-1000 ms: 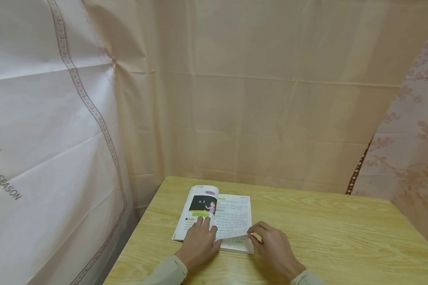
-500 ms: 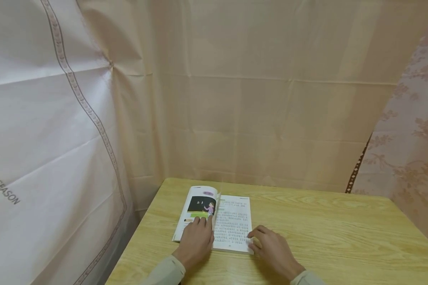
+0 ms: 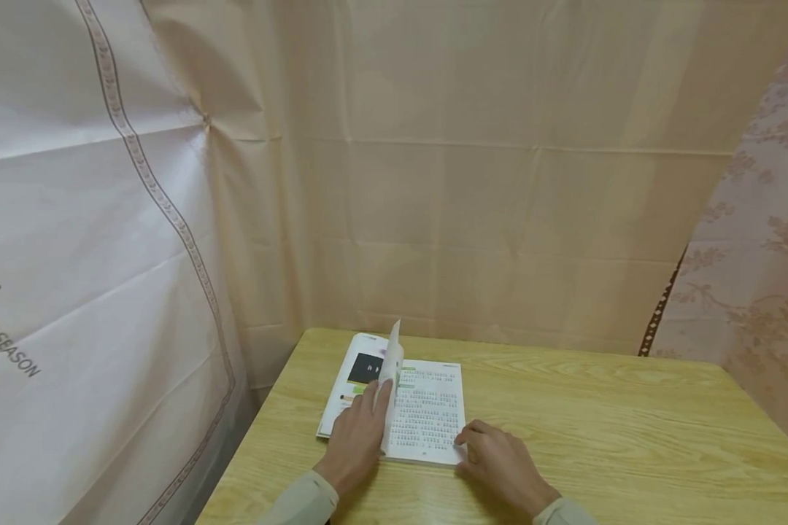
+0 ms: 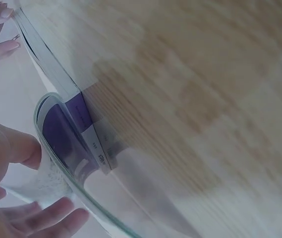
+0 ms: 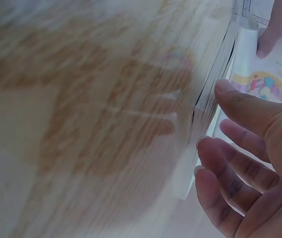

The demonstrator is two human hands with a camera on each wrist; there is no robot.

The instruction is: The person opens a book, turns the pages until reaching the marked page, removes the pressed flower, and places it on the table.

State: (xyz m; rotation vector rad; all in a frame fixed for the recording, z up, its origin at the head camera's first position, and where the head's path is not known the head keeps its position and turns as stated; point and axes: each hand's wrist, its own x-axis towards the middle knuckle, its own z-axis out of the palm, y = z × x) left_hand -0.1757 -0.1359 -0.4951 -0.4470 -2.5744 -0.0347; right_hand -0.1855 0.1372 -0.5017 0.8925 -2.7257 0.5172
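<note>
An open book (image 3: 427, 415) lies on the table, its right page printed with rows of text. On the left page, a dark blackboard drawing (image 3: 364, 367) is partly covered by a single leaf (image 3: 392, 364) standing nearly upright by the spine. My left hand (image 3: 357, 430) rests over the left page, its extended fingers against the raised leaf. In the left wrist view, the thumb is bent above the curved pages. At the book's lower right corner is my right hand (image 3: 499, 459). Its thumb (image 5: 240, 104) touches the page edges in the right wrist view, and the other fingers are loosely bent.
The wooden table (image 3: 630, 430) extends right of the book. A beige cloth (image 3: 486, 219) hangs behind it. Printed white cloth (image 3: 105, 292) hangs at the left, and floral cloth (image 3: 762, 277) at the right.
The lifted right page left my right hand and went across to the left. Another leaf now rises against my left fingers, covering part of the drawing. My right hand stays near the corner.
</note>
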